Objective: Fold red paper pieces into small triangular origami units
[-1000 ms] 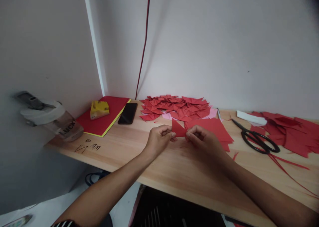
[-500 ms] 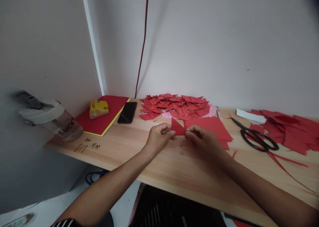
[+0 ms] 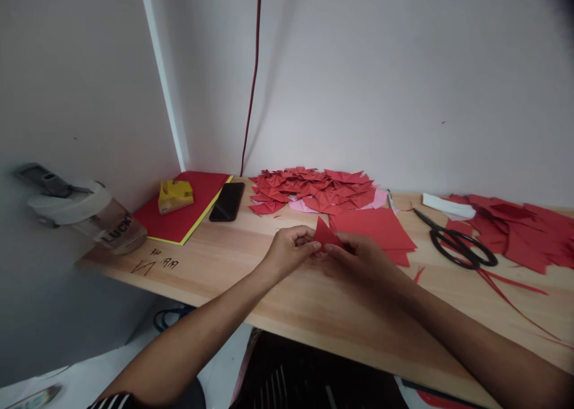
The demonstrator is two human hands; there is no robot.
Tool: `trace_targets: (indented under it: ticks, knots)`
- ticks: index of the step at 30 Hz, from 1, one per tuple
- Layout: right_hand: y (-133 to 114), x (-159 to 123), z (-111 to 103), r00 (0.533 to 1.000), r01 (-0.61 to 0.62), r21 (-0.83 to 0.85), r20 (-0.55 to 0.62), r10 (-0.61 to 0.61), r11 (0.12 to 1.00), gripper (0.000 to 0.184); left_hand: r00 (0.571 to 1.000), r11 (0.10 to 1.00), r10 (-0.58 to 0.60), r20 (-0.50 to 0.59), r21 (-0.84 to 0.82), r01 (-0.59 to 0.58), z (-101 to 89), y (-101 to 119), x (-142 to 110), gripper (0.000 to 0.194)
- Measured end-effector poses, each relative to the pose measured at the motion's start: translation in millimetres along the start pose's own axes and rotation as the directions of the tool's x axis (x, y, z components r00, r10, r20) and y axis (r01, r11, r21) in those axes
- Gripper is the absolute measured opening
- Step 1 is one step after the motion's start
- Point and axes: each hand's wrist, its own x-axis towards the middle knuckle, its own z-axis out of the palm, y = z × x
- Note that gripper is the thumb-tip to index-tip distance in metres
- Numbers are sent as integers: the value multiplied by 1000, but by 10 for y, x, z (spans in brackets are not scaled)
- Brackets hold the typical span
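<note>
Pointed red paper [image 3: 325, 235] sits between left hand [image 3: 291, 247] and right hand [image 3: 359, 255], both pinching its lower sides; looks light, thin, fairly stiff, easily creased, best held by edges with fingertips.

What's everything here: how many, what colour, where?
Table: one, pale wood, against wall
Paper piece: one, red, held over table
Folded papers: many, red, back middle
Pink paper: some, pink, under folded papers
Flat sheets: several, red, centre right
Loose papers: many, red, far right
Scissors: one, black, beside loose papers
White strip: one, white, behind scissors
Pen: one, whitish, by folded papers
Thin strips: several, red, near scissors
Phone: one, black, beside folded papers
Large sheets: some, red and yellow, beside phone
Packet: one, yellow, on large sheets
Bottle: one, clear, far left
Cord: one, dark red, along wall
Cable: some, blue, under table
Left hand: one, holding paper piece
Right hand: one, holding paper piece
</note>
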Motion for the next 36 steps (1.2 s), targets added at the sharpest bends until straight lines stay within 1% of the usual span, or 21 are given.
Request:
trace_targets:
  ticks: [3, 7, 9, 12, 17, 20, 23, 25, 27, 29, 31, 33, 36]
  knots:
    - [7, -4, 6, 1000, 9, -36, -29, -10, 999, 31, 1000, 1000, -7, 24, 29, 7, -1, -5, -10, 22]
    - [63, 8, 3, 997, -14, -115, -83, 5, 993, 31, 999, 973, -41, -10, 227, 42, 7, 15, -38, 23]
    - [82, 12, 3, 995, -18, -143, -103, 3, 990, 32, 998, 960, -57, -21, 275, 60, 18, 34, -53, 25]
    - [67, 5, 9, 994, -7, -147, -107, -9, 989, 33, 998, 963, -57, -7, 263, 57, 33, 64, -65, 28]
    - [27, -5, 4, 998, -19, -105, -58, 13, 994, 30, 994, 989, -110, 28, 103, 106, 33, 79, -61, 36]
    - [61, 13, -15, 998, -3, -97, -57, -2, 995, 31, 991, 993, -110, 70, 59, 106, 33, 76, -62, 39]
    - [90, 27, -29, 998, 8, -91, -60, -13, 996, 31, 988, 989, -114, 102, 109, 103, 42, 84, -75, 41]
    - [75, 21, -27, 999, 12, -51, -29, -14, 999, 30, 989, 983, -109, 101, 161, 92, 52, 97, -86, 41]
    - [36, 5, -19, 1000, 15, -1, -2, -15, 1000, 29, 992, 979, -78, 98, 194, 58, 60, 113, -94, 39]
    - [-7, -7, -12, 1000, 11, 29, -1, -11, 1000, 29, 994, 978, -49, 99, 208, 27, 64, 124, -98, 37]
    - [-30, -5, -16, 1000, 11, 45, 5, -11, 999, 30, 996, 974, -38, 79, 225, 19, 65, 126, -96, 34]
    - [-24, 14, -31, 999, 22, 44, 37, -24, 999, 31, 998, 972, -41, 39, 233, 31, 60, 117, -88, 32]
    - [22, 53, -63, 997, 31, -1, 65, -31, 1000, 33, 999, 976, -53, -11, 211, 54, 48, 92, -72, 32]
